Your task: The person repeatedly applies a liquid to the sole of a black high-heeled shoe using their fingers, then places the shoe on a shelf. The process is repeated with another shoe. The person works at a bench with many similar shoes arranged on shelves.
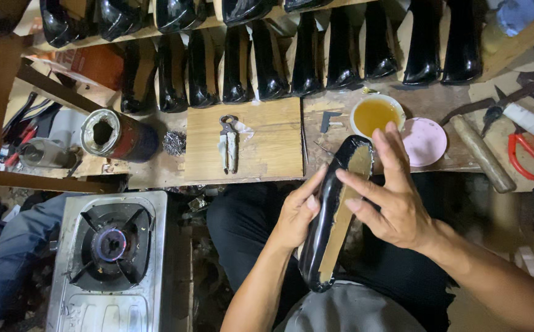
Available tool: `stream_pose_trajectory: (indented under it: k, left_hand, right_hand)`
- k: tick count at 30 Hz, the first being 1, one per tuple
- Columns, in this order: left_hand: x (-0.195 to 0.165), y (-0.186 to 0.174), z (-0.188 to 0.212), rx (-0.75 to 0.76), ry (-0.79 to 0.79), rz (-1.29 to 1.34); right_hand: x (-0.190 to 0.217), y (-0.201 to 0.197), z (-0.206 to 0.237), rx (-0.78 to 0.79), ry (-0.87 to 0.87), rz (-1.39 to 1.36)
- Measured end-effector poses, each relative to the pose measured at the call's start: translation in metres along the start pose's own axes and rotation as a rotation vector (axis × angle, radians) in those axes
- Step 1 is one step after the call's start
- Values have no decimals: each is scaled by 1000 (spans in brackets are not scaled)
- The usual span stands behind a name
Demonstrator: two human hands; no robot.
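While a blue flame burns on the stove (112, 258) at the near left, a dark cloth bundle beside it is cut off by the frame edge. Farther back on the left, tools and a grey object lie in shadow under a wooden beam and are hard to make out. A can (118, 135) lies on its side on the bench, its open mouth crusted, with a wad of steel wool (173, 142) just right of it. On the pale board (261, 147) in the middle lie pincers (229, 142) over a scrap of paper. Along the far edge stands a row of glossy black shoes (267, 61), their tops cut off by the frame.

The left hand (298, 212) grasps a black shoe (328, 221) from the left side, thumb on its rim, fingers hidden behind it. The shoe is held sole up over the lap, near the bench edge; its tan sole runs lengthwise and its heel end is partly hidden by grey cloth. The right hand (393, 197) is open and holds nothing, fingers spread, fingertips touching the sole near the toe.

Beyond it sit a bowl (376, 115) of amber liquid and a pink lid (425, 141). Farther right lie a hammer (482, 150), red scissors (532, 157) and a white handled tool, partly cut off.
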State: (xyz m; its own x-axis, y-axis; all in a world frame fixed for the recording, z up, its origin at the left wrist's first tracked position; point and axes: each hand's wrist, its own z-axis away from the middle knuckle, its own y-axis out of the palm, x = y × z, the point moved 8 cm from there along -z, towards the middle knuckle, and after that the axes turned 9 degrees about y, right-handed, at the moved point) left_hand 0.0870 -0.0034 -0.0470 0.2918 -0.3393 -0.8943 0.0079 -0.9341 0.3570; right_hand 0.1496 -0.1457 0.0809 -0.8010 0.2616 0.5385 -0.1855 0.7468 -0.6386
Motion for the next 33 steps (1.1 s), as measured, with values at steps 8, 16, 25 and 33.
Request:
stream_pose_trajectory:
  k: [8, 16, 25, 33]
  left_hand:
    - [-3, 3, 3, 33, 33, -44]
    - [4, 1, 1, -50, -22, -26]
    - [10, 7, 1, -59, -72, 101]
    - [17, -2, 0, -131, -100, 147]
  right_hand:
    - [-13, -3, 1, 29, 101, -52]
    - [-4, 4, 7, 57, -71, -95]
    - [-1, 7, 8, 39, -93, -58]
    - [15, 7, 6, 7, -161, -98]
